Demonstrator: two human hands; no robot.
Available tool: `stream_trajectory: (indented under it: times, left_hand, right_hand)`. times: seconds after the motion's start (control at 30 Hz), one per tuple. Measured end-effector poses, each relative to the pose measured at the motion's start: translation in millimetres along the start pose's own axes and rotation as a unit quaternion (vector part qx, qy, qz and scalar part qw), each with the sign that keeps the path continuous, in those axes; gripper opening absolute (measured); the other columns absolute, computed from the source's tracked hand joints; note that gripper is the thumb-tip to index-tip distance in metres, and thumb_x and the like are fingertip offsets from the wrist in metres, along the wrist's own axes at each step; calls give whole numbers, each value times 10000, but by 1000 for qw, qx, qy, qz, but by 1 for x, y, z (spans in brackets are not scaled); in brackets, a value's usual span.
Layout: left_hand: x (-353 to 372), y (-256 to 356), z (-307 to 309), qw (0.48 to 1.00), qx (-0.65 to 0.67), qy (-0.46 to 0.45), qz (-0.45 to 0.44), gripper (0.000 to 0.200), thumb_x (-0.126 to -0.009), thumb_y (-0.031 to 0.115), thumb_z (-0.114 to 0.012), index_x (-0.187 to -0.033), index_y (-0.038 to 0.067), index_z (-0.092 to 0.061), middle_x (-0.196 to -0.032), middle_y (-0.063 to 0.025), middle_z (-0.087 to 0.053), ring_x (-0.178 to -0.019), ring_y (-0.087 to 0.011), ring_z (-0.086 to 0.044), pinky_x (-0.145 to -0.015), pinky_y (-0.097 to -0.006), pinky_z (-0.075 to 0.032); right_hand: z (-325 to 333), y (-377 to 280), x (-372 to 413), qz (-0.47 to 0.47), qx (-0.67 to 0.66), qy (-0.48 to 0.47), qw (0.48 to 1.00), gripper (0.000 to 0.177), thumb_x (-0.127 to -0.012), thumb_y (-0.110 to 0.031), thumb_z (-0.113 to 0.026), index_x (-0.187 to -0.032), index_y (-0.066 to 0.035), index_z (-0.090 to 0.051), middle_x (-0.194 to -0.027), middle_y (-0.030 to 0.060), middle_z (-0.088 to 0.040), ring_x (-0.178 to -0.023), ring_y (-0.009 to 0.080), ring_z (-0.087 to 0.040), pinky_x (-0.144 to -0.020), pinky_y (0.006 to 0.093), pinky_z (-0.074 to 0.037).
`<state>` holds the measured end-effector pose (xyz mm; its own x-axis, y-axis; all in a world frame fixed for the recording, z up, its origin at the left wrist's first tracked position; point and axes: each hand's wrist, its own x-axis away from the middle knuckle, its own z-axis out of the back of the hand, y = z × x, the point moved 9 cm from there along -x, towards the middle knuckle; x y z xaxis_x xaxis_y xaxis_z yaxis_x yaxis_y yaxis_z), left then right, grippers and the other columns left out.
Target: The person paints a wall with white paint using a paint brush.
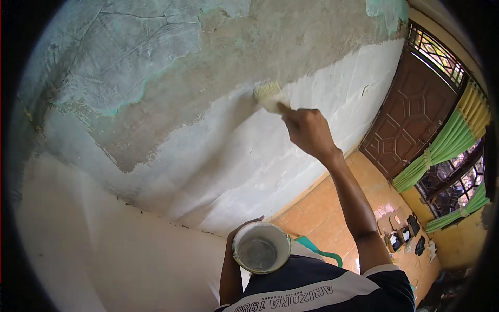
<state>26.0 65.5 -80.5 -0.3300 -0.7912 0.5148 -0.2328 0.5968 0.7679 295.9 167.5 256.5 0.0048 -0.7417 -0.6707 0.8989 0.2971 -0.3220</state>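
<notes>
My right hand is closed around the handle of a wide paintbrush, its pale bristles against the wall where white coating meets bare grey plaster. Close to my body, my left hand holds a white bucket from its far left side; most of its fingers are hidden behind the bucket. Greyish-white liquid lies in the bottom of the bucket. Above the white band, the wall shows grey plaster and patches of old bluish-green paint.
A brown panelled door stands at the right, beside a window with green and yellow curtains. Orange tiles cover the floor. An open cardboard box and dark items lie on it. A green strap-like thing is beside me.
</notes>
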Motion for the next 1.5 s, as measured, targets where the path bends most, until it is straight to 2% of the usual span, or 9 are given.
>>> stream_trajectory:
  times: [0.27,0.37,0.8,0.87,1.0,1.07,1.27,1.37,1.5]
  left_hand:
    - [-13,-33,8,968,52,5,244,282,-917,296,-917,-1042,55,-839,-887,-75,-799,-736,-157,-748,-728,-356,-627]
    - [8,6,-8,1000,17,4,17,321,-907,365,-921,-971,65,-829,-848,-78,-791,-706,-171,-744,-707,-368,-625]
    - [16,10,-16,996,-6,11,93,361,-908,437,-907,-909,91,-804,-836,-83,-784,-692,-188,-737,-698,-379,-619]
    - [6,-12,-5,980,20,35,193,369,-911,448,-903,-921,92,-806,-839,-84,-783,-698,-191,-739,-701,-386,-620]
    - [5,-4,-6,990,12,14,139,371,-907,440,-908,-948,84,-814,-851,-81,-787,-709,-184,-742,-707,-383,-621]
    - [-15,-42,9,956,37,-13,289,373,-907,432,-910,-971,76,-822,-865,-79,-794,-719,-176,-745,-709,-376,-621]
    - [-12,-22,12,994,10,30,102,350,-916,434,-902,-922,97,-810,-846,-73,-785,-683,-181,-727,-697,-373,-618]
    - [-23,-49,19,963,41,4,268,375,-921,471,-889,-930,106,-802,-860,-80,-784,-700,-202,-726,-710,-396,-617]
    - [3,-6,-7,986,-35,-9,161,452,-943,556,-836,-971,106,-794,-901,-93,-789,-744,-234,-734,-746,-435,-616]
  right_hand:
    - [21,5,-13,-33,20,-53,998,308,-959,-76,-744,-1249,-134,-834,-889,225,-782,-714,362,-752,-723,439,-593]
    - [27,0,-16,-22,5,-26,999,345,-962,-74,-746,-1297,-125,-812,-840,218,-771,-659,325,-726,-679,417,-569]
    - [12,12,4,-41,27,-54,997,312,-951,-103,-699,-1221,-156,-847,-854,201,-786,-734,378,-756,-717,459,-621]
    - [13,11,-5,-57,33,-77,995,310,-976,-113,-722,-1265,-141,-828,-868,222,-774,-721,361,-754,-741,445,-601]
    - [28,-2,-16,-25,-19,-14,999,356,-973,-75,-738,-1315,-144,-810,-732,182,-720,-545,250,-577,-629,402,-513]
    - [31,-2,-11,-21,-42,26,999,356,-965,-73,-729,-1306,-138,-811,-757,192,-724,-608,292,-641,-638,421,-529]
    - [6,6,4,43,-21,66,997,368,-976,-84,-740,-1336,-135,-796,-806,198,-740,-613,322,-678,-620,426,-545]
    - [-5,9,13,-6,-3,-6,1000,332,-973,-98,-725,-1290,-136,-816,-838,213,-762,-698,372,-740,-677,446,-590]
    - [8,4,10,-43,22,-63,997,313,-973,-100,-708,-1258,-141,-831,-866,214,-777,-709,371,-747,-704,454,-593]
